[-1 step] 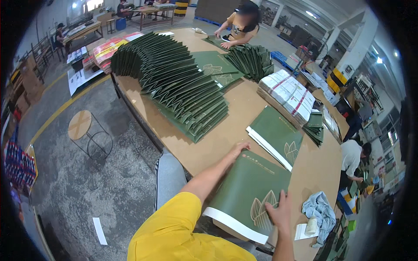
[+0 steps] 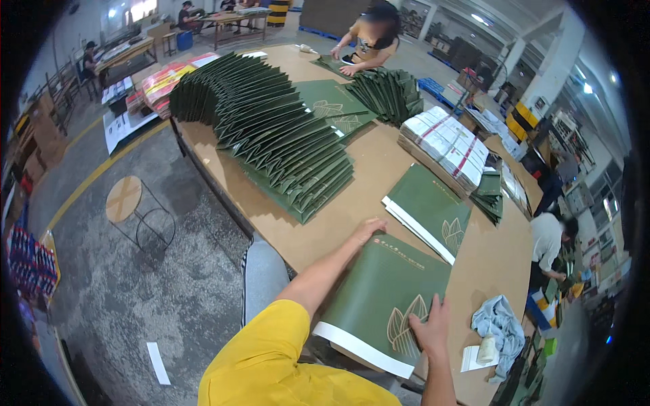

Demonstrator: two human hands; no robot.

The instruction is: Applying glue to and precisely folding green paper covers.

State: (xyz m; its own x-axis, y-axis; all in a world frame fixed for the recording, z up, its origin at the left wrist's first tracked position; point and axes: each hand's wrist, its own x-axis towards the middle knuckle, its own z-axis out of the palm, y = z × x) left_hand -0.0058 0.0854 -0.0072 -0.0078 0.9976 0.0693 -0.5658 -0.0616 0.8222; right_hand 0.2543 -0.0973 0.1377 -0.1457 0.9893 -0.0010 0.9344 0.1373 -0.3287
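Note:
A green paper bag sheet (image 2: 369, 291), with a gold leaf print and a white strip along its near edge, curves upward in front of me at the table edge. At its far left corner, my left hand (image 2: 370, 230) grips the edge; some of its fingers are hidden. My right hand (image 2: 431, 326) holds the right edge, thumb on the printed face and fingers along the side. Just beyond lies a small pile of similar green sheets (image 2: 426, 203) with white edge strips. Farther left, a long row of folded green paper bags (image 2: 264, 128) leans fanned out.
A strapped white bundle (image 2: 447, 145) sits on the brown table (image 2: 376, 183) at the right. Near the right edge lie a pale blue cloth (image 2: 497, 325) and a small roll (image 2: 487, 349). Across the table a person (image 2: 372, 44) handles green bags. A round stool (image 2: 124, 199) stands left.

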